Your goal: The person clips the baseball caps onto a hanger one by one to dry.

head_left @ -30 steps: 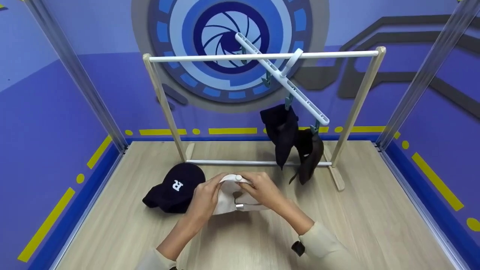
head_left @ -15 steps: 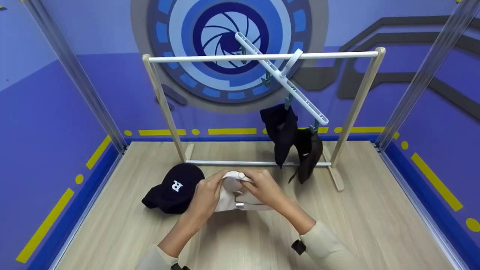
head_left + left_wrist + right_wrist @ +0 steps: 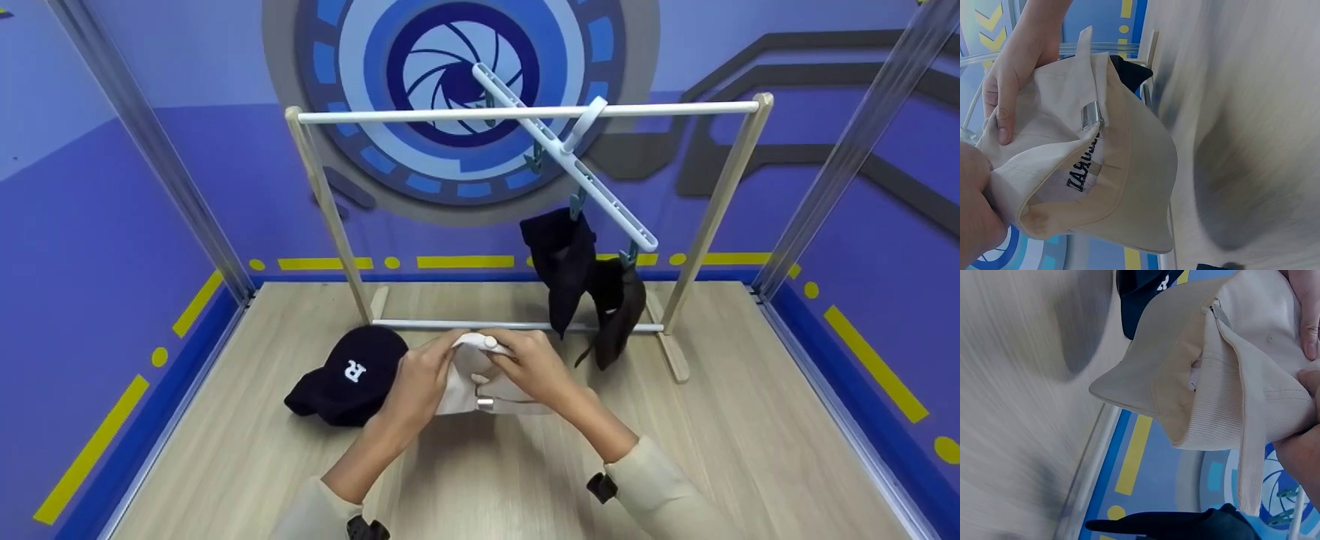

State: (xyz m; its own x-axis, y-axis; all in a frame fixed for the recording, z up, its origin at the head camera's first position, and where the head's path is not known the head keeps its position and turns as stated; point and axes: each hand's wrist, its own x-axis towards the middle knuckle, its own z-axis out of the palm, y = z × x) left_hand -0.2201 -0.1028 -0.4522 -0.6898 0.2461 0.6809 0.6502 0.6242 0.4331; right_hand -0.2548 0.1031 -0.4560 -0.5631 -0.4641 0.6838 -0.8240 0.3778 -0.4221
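Both hands hold a cream baseball cap [image 3: 459, 390] above the table. My left hand [image 3: 418, 379] grips its left side, and my right hand [image 3: 536, 371] pinches the crown near the top button on the right. In the left wrist view the cap [image 3: 1145, 169] shows its brim, a metal strap buckle [image 3: 1091, 115] and a printed inner label. From the right wrist the loose strap end [image 3: 1251, 478] hangs down. A black cap [image 3: 360, 375] with a white letter R lies on the table just left of my left hand.
A drying rack [image 3: 450, 116] with wooden legs stands behind the hands. On its top bar hangs a white clip hanger [image 3: 566, 157], slanting toward me. Two dark caps hang from its clips, one nearer the middle [image 3: 562, 255] and one at the near end [image 3: 621, 315].
Both hands have lifted the cream cap slightly, forward toward the rack and a little to the right. The black cap on the table and the hanging caps stay where they were.
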